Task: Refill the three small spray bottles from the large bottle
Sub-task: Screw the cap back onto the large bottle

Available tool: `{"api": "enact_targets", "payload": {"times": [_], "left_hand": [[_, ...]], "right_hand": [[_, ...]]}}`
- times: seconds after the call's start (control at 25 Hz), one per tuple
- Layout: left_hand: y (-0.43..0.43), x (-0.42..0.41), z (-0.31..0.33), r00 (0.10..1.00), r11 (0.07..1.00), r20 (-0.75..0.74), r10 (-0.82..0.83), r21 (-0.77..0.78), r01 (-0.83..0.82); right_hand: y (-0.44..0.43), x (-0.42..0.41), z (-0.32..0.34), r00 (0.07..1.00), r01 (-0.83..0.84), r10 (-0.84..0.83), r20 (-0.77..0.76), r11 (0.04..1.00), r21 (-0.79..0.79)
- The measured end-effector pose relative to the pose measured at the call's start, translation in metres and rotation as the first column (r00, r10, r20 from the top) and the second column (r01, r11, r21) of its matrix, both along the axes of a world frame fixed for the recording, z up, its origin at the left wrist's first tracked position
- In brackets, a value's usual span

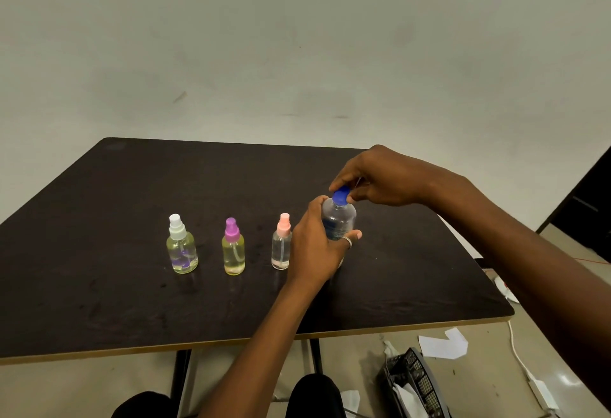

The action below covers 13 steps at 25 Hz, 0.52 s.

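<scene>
Three small spray bottles stand in a row on the dark table (115, 285): one with a white cap (181, 245), one with a purple cap (233, 247) and one with a pink cap (281, 242). All three caps are on. Just right of the pink one stands the large clear bottle (339, 219). My left hand (314, 245) grips its body, and a ring shows on one finger. Above it, my right hand (380, 179) pinches the blue cap (341, 195), which sits on the bottle's neck.
The table's front edge runs close to my knees. On the floor to the right lie a black mesh basket (416, 384), scraps of white paper (443, 343) and a white cable (519, 351). A plain wall rises behind the table.
</scene>
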<state>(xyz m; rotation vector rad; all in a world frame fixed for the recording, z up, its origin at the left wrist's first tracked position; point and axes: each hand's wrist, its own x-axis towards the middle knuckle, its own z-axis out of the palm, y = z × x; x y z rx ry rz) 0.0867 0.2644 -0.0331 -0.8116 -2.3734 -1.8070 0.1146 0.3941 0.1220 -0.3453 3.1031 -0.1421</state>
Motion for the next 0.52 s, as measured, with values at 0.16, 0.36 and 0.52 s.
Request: {"api": "enact_targets", "payload": {"times": [0.16, 0.36, 0.52], "left_hand": [[0.0009, -0.0014, -0.0028, 1.0, 1.0, -0.012, 0.007, 0.011, -0.006], [0.0026, -0.0012, -0.0037, 1.0, 1.0, -0.01, 0.012, 0.017, -0.012], [0.0029, -0.002, -0.0052, 1.0, 1.0, -0.013, 0.012, 0.016, -0.012]], "right_hand": [[-0.0028, -0.0036, -0.0006, 1.0, 0.022, -0.022, -0.005, 1.0, 0.0], [-0.0015, -0.0061, 0.0001, 1.0, 0.029, -0.029, -0.006, 1.0, 0.002], [-0.0017, -0.0056, -0.0007, 0.999, 0.049, -0.049, -0.004, 0.998, -0.024]]}}
